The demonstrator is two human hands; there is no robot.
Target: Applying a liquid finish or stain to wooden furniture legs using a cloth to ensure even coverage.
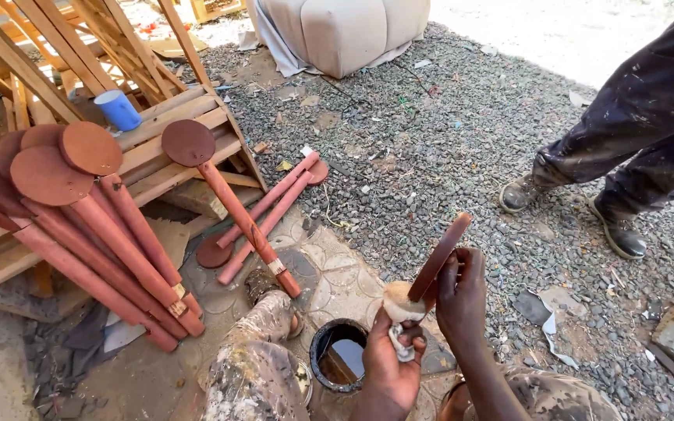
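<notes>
A stained cloth pad (402, 306) is gripped in the left hand (390, 365) against a reddish disc (440, 256) clasped by the right hand (462, 292).

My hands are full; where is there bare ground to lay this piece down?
Free: the mat between the can and the two lying legs; gravel toward the cushion. Crowded: the leaning legs at left, a person's boots at right.
</notes>
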